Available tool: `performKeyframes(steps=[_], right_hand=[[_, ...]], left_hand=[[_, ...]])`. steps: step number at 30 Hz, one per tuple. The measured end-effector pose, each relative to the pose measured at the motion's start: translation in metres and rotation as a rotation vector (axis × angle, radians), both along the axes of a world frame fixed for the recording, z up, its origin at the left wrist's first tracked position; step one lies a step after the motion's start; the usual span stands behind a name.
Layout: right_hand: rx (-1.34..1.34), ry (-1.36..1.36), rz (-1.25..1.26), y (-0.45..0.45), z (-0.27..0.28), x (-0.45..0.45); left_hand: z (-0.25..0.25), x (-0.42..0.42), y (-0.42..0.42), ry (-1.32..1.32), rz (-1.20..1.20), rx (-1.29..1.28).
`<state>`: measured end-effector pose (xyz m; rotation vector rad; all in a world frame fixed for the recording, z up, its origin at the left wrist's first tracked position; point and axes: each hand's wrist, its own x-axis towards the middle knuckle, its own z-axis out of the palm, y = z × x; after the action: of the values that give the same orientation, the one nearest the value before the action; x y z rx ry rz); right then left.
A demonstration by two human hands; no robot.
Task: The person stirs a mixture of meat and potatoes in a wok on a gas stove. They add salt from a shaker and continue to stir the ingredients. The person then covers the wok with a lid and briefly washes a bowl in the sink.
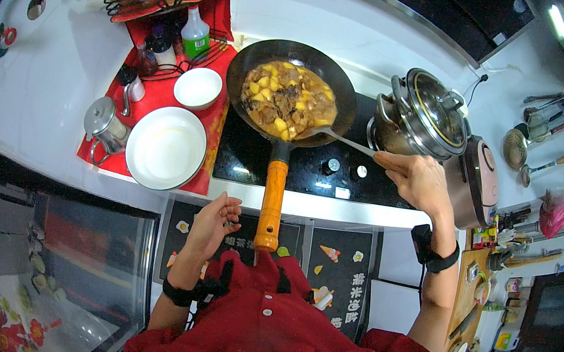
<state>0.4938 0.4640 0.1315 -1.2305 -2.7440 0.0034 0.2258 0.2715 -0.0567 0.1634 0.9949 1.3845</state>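
A dark wok (344,99) stands on the black glass cooktop (293,172), its wooden handle pointing towards me. Saucy stew (291,98) with meat and yellow chunks, which look like potato, fills its middle. My right hand (418,182) grips the wooden handle of a metal spatula (352,143), whose blade lies in the stew at the near right side; the blade's edge is hidden by sauce. My left hand (215,223) hangs in front of the counter, left of the wok handle (272,201), fingers loosely curled and apart, holding nothing.
Left of the cooktop, a large white bowl (166,148), a small white bowl (198,87) and a metal pitcher (106,123) stand on red covering. A condiment rack (171,4) is behind them. A lidded steel pot (404,122) and a rice cooker (471,183) stand at the right.
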Motion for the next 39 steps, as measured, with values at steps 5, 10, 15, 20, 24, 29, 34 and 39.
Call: performKeyframes(steps=[5, 10, 15, 20, 24, 29, 34, 39], right_hand=[[0.061, -0.169, -0.123, 0.002, 0.023, 0.002], [0.142, -0.102, -0.048, 0.026, 0.001, 0.010], [0.104, -0.163, -0.133, 0.014, 0.018, -0.004], [0.105, -0.041, 0.014, -0.003, 0.016, -0.008], [0.103, -0.010, 0.079, -0.005, -0.001, -0.022], [0.110, -0.031, 0.101, 0.001, -0.015, -0.039], [0.096, -0.069, 0.114, -0.007, -0.009, -0.044], [0.052, -0.063, 0.052, -0.019, 0.005, -0.034]], left_hand=[[-0.011, -0.008, -0.007, 0.009, 0.042, 0.004], [-0.003, -0.008, -0.001, 0.011, 0.034, 0.000], [-0.004, -0.009, -0.006, 0.031, 0.061, 0.004], [-0.008, -0.012, -0.005, 0.005, 0.068, 0.019], [-0.006, -0.012, -0.003, 0.025, 0.068, 0.021], [-0.006, -0.013, -0.007, 0.027, 0.088, 0.013], [-0.008, -0.014, -0.007, 0.030, 0.105, 0.020], [-0.009, -0.016, -0.008, 0.020, 0.117, 0.028]])
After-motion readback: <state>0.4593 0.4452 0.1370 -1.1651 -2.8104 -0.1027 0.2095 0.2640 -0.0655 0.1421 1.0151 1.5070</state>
